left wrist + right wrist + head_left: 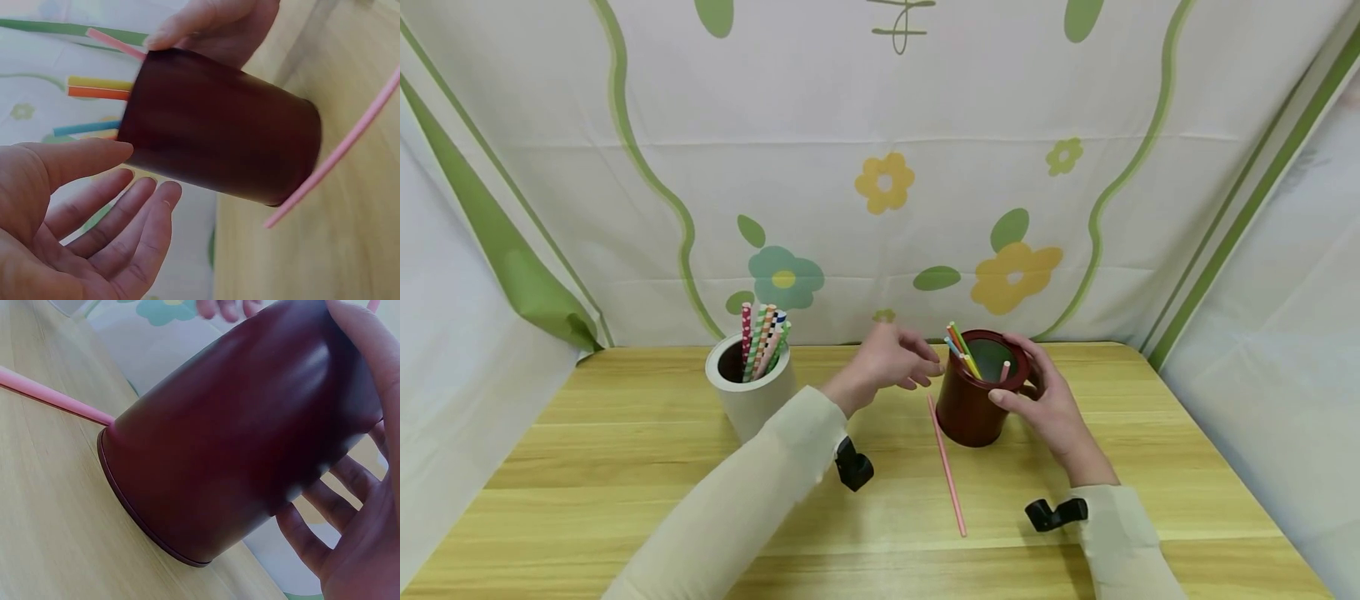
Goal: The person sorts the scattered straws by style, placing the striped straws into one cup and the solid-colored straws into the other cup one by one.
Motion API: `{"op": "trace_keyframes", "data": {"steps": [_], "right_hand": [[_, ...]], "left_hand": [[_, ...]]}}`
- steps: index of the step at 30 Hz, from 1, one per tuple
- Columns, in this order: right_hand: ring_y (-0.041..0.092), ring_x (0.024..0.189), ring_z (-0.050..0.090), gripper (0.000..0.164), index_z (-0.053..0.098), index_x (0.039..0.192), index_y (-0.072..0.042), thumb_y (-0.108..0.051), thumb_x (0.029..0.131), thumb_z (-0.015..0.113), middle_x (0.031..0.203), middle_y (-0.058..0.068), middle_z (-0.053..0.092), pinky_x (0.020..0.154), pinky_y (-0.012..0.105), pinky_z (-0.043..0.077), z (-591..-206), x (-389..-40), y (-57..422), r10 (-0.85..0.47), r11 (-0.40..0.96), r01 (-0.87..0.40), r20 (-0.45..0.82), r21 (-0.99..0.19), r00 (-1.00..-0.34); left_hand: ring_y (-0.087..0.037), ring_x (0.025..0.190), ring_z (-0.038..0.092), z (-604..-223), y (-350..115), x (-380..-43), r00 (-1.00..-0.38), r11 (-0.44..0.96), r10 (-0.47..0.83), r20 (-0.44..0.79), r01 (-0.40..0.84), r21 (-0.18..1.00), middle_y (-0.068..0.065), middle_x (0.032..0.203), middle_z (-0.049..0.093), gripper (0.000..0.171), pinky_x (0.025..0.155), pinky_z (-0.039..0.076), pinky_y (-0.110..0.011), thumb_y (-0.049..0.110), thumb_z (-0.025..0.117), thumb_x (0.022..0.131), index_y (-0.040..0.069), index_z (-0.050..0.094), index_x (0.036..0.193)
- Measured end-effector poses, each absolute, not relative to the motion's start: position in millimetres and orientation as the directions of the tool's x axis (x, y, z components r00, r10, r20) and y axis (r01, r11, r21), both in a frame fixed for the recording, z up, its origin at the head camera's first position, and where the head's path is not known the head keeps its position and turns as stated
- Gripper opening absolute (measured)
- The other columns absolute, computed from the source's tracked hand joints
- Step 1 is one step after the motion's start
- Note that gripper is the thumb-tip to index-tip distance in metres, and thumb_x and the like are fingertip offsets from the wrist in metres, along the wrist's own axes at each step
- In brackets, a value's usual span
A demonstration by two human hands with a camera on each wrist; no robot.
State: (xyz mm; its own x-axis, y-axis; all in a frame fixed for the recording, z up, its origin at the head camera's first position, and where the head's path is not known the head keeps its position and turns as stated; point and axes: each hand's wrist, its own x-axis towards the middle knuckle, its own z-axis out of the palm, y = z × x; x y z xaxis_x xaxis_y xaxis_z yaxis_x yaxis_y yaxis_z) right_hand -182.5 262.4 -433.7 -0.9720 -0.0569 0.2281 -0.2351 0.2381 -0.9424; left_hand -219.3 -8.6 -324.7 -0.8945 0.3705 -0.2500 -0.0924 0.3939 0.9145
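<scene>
On the right of the table stands a dark red-brown mug with several thin plain straws in yellow, orange, blue and pink leaning at its rim. My right hand grips the mug from its right side, thumb at the near rim and fingers around the back by the handle. Just left of the rim is my left hand, fingers loosely bent and nothing held. In the left wrist view its thumb overlaps the mug's top edge. A pink straw lies on the wood at the mug's left.
A white cup on the left holds several patterned paper straws. Behind the wooden table hangs a white curtain printed with flowers, and pale cloth closes off both sides.
</scene>
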Motion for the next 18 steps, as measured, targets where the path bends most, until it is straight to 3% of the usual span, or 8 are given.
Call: {"op": "trace_keyframes", "data": {"steps": [8, 14, 18], "right_hand": [[0.013, 0.131, 0.059, 0.082, 0.042, 0.165, -0.023, -0.004, 0.094, 0.079, 0.152, 0.003, 0.058, 0.099, 0.018, 0.048, -433.5, -182.8, 261.7, -0.055, 0.233, -0.238, 0.232, -0.943, -0.971], [0.006, 0.129, 0.058, 0.082, 0.042, 0.164, -0.023, -0.003, 0.094, 0.079, 0.148, -0.008, 0.058, 0.099, 0.018, 0.048, -431.8, -181.9, 261.3, -0.05, 0.221, -0.24, 0.235, -0.945, -0.971], [0.01, 0.131, 0.058, 0.082, 0.042, 0.164, -0.022, -0.003, 0.094, 0.079, 0.151, -0.001, 0.058, 0.1, 0.018, 0.048, -431.4, -181.7, 260.2, -0.055, 0.218, -0.239, 0.233, -0.946, -0.971]], "left_hand": [[-0.034, 0.093, 0.08, -361.0, -10.2, -212.0, -0.884, 0.374, 0.317, -0.343, -0.216, 0.902, -0.013, 0.103, 0.08, 0.014, 0.089, 0.066, -0.046, 0.009, 0.083, 0.093, 0.001, 0.075, 0.1], [-0.02, 0.067, 0.072, -390.5, -4.0, -205.7, -0.863, 0.349, 0.302, -0.406, -0.296, 0.889, -0.025, 0.106, 0.081, 0.01, 0.072, 0.067, -0.036, 0.002, 0.081, 0.092, -0.002, 0.073, 0.096], [-0.016, 0.062, 0.068, -400.8, 0.5, -200.2, -0.868, 0.345, 0.26, -0.423, -0.326, 0.88, -0.025, 0.099, 0.079, 0.008, 0.063, 0.065, -0.031, -0.001, 0.08, 0.092, -0.001, 0.072, 0.092]]}}
